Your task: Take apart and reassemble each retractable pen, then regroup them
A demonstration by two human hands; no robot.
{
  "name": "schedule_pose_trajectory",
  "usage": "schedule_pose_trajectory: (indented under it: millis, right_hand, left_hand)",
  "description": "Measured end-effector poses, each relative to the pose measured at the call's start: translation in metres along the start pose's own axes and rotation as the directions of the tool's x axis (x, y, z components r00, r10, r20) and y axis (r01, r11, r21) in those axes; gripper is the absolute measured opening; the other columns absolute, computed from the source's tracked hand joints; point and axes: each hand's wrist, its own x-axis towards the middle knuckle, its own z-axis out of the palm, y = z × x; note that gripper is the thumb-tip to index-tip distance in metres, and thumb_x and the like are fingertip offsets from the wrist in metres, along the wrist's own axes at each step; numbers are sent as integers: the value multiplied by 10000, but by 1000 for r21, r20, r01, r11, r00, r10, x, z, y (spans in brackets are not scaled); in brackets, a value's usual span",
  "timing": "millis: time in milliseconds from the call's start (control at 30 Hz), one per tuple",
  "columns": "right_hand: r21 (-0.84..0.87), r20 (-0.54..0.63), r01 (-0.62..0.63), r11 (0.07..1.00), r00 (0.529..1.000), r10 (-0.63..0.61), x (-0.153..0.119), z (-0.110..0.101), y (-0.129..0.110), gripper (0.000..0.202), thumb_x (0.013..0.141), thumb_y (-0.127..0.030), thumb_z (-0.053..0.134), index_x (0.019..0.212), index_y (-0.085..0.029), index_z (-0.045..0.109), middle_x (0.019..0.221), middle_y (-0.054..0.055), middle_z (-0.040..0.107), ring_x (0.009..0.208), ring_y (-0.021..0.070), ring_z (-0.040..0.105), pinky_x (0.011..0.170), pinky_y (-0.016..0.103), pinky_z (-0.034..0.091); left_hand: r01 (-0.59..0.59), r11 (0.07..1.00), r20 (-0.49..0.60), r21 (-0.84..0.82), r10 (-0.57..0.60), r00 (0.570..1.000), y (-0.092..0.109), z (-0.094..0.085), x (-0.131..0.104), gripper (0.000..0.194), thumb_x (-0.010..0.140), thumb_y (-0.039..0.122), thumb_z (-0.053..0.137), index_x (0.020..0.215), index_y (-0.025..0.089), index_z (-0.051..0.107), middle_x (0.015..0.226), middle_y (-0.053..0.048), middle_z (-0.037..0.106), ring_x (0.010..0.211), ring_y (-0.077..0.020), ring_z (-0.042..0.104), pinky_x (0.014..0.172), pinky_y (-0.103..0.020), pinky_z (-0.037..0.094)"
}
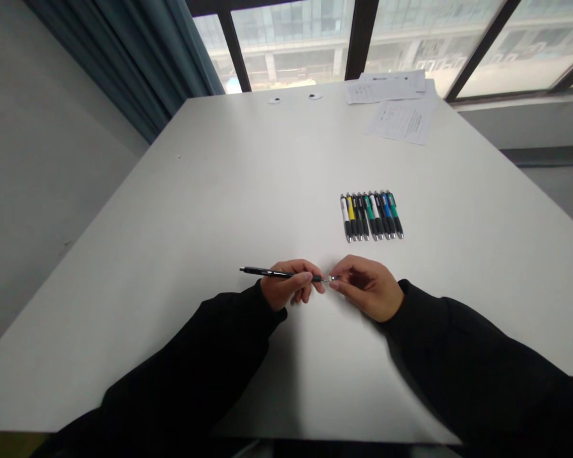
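My left hand (286, 290) is closed on a black pen (263, 271), which lies nearly level with its clicker end to the left. A thin bare stretch shows at the pen's right end. There my right hand (371, 290) pinches a small silvery piece (333, 278), which looks like the pen's metal tip. Whether that piece touches the pen I cannot tell. Beyond my right hand a row of several pens (371, 215) lies side by side, with white, yellow, black, green and blue barrels, dark grips and silver tips pointing toward me.
The white table (210, 203) reaches to the windows (296, 44). Printed papers (401, 117) lie at its far right corner. Two small white discs with dark centres, a left one (274, 100) and a right one (315, 97), sit at the far edge. A blue curtain (138, 57) hangs at left.
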Motion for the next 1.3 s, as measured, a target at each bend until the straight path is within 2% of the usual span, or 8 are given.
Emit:
schedule_pose_trajectory:
  millis: [167,267,467,700,933,1033,1167,1300]
  right_hand:
    - [-395,-8,125,910,990,-140,3,-4,-2,122,783,-127,600,889,-170,642,748,26,557,634,136,511,598,275,422]
    - [-477,29,117,871,993,-118,6,-4,-3,186,750,-81,573,899,-162,650,813,49,577,683,151,547,645,287,444]
    - [-460,30,60,886,998,-52,9,-4,-5,176,701,-67,614,834,-171,664,766,17,583,581,116,519,582,261,416]
    - [-462,-32,-12,887,999,-3,13,-5,-2,140,743,-91,647,823,-186,711,740,16,613,665,141,560,645,268,430]
    - [-510,-19,-7,860,1000,-3,17,-2,-4,191,804,-122,589,865,-207,748,797,33,647,711,160,592,690,291,446]
    - [-505,2,8,863,1000,-8,17,-3,-3,206,803,-144,603,944,-207,738,769,22,638,666,149,574,662,289,444]
    - [-418,-1,20,908,1000,-22,13,-5,0,282,802,-177,636,1082,-195,670,710,-5,620,600,127,537,621,276,449]
    - [-207,-24,65,976,997,-72,6,-2,-3,285,838,-261,649,1104,-172,602,744,0,602,522,91,484,507,238,431]
  left_hand:
    - [29,994,-26,-106,-31,999,-1,-2,2,345,765,414,644,861,83,623,702,-77,686,409,-78,515,341,-178,338]
    - [12,986,-47,-164,-20,999,0,-1,3,320,764,377,660,884,82,632,716,-69,687,424,-73,522,357,-175,349]
    - [-30,983,-42,-179,23,999,1,-1,3,319,736,316,717,945,88,639,778,-74,700,458,-70,543,386,-172,368]
    - [-25,974,-54,-225,14,998,1,-3,3,301,721,295,743,929,96,657,782,-78,712,461,-76,550,368,-168,361]
    - [51,849,-26,-527,-76,997,5,-4,3,350,665,370,812,903,138,701,768,-45,725,432,-65,517,359,-165,322]
    - [57,819,-12,-570,-77,997,1,-6,3,388,655,413,821,922,153,714,774,-42,722,430,-59,490,345,-164,279]
    - [64,819,-32,-570,-100,995,-1,-6,3,432,604,433,849,910,149,735,733,-34,663,469,-56,485,372,-161,274]
    - [60,838,-51,-542,-104,993,-1,-2,4,414,611,392,858,909,126,746,645,1,555,464,-29,427,406,-162,269]
